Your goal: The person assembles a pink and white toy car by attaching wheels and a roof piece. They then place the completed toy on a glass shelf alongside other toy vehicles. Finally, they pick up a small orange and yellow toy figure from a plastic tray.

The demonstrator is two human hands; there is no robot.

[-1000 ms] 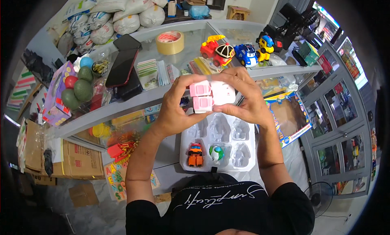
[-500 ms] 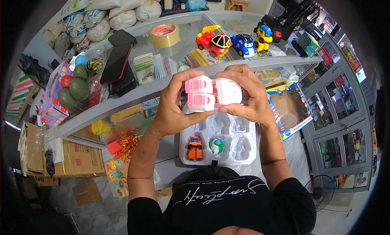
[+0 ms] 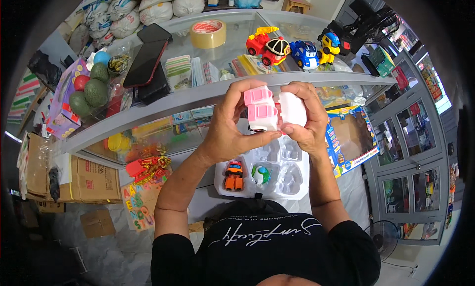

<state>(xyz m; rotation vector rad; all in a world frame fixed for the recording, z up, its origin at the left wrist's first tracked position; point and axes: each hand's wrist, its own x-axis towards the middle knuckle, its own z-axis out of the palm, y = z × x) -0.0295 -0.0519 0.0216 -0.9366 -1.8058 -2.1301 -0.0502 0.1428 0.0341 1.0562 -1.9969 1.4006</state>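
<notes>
A pink and white toy vehicle (image 3: 262, 117) is held in front of me between both hands, over a white molded plastic tray (image 3: 305, 179). My left hand (image 3: 235, 122) grips its pink-panelled half, thumb along the lower edge. On its smooth white part, my right hand (image 3: 308, 119) closes from the other side. A narrow gap with some red shows between the two parts. Below, the tray's front row holds an orange toy truck (image 3: 233, 176) and a green and white toy (image 3: 261, 174); the compartment to their right holds no toy. My hands partly hide the back row.
On the glass counter stand a red toy fire engine (image 3: 269, 46), a blue toy car (image 3: 304, 54), a yellow and blue toy (image 3: 328, 47), a tape roll (image 3: 208, 34) and a phone (image 3: 145, 62). An opened toy box (image 3: 351, 140) lies right of the tray. Avocados (image 3: 96, 92) lie far left.
Both hands have moved slightly right with the toy vehicle. It has tilted, its right part now turned lower. The whole view has shifted a little.
</notes>
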